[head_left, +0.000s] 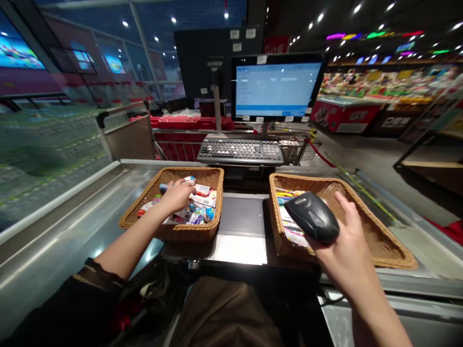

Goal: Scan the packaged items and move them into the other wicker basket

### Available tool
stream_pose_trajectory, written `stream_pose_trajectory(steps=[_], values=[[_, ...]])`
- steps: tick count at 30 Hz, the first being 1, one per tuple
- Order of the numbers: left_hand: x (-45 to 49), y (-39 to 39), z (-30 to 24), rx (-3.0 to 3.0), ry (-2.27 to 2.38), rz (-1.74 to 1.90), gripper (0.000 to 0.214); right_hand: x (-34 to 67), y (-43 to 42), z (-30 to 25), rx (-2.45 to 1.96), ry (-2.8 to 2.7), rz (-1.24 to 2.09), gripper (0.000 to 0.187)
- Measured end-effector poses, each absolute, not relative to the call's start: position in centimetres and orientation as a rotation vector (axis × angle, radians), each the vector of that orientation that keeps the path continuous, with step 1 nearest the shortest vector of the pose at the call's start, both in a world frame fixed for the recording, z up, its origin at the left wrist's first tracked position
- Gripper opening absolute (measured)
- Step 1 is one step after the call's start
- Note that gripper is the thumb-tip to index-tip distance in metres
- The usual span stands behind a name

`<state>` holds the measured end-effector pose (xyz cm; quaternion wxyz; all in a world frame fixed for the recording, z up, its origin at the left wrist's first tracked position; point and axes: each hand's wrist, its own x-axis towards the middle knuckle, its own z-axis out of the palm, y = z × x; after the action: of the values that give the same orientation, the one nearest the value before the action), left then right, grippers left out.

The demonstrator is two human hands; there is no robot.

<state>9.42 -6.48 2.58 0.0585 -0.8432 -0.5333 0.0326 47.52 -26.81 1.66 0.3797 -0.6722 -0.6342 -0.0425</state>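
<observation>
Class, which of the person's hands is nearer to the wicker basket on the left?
Left. The left hand reaches into that basket; the right hand holds a black scanner over the other basket.

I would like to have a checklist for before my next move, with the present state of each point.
1. Barcode scanner in right hand: ok, held over the right basket.
2. Left hand at the small packages in the left basket: ok.
3. Single package firmly gripped by left hand: cannot tell, fingers hide it.
4. Scanner beside left hand: not ok, they are apart.
5. Monitor lit: ok.
6. Screen entries correct: cannot tell, text too small.
</observation>
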Motion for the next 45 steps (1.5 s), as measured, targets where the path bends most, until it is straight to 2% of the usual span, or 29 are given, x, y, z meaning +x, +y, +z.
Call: stream_pose_trajectory(steps=[3,6,9,13,18,24,30,37,45], values=[[7.9,-6.7,1.6,-2.566,-1.646,0.292,0.024,45.9,-26.2,1.9,-1.711,-1.639,-0.112,0.039],[7.1,-6.8,0.4,-2.575,-1.682,0.460,0.035,44.1,-25.9,2.2,-1.701,-1.624,-0.123,0.036],[6.5,-6.8,-0.7,-2.599,-1.671,0.489,0.043,43.3,-25.6,2.2,-1.680,-1.647,-0.135,0.036],[5.9,-6.5,-1.3,-2.639,-1.549,0.423,0.039,43.8,-25.0,1.7,-1.658,-1.715,-0.122,0.044],[4.8,-6.0,-1.5,-2.678,-1.501,0.252,0.018,44.0,-24.6,1.6,-1.633,-1.772,-0.124,0.042],[6.3,-6.0,0.1,-2.756,-1.463,-0.115,0.027,42.5,-24.7,2.4,-1.661,-1.703,-0.089,0.037],[12.4,-6.9,2.5,-2.783,-1.179,-0.346,0.023,43.3,-24.4,1.9,-1.672,-1.747,-0.072,0.038],[18.3,-7.2,2.6,-2.814,-1.037,-0.401,0.020,41.9,-24.0,2.3,-1.733,-1.748,-0.032,0.035],[19.6,-6.5,2.1,-2.791,-1.081,-0.389,0.019,41.7,-24.0,2.3,-1.784,-1.860,0.046,0.033]])
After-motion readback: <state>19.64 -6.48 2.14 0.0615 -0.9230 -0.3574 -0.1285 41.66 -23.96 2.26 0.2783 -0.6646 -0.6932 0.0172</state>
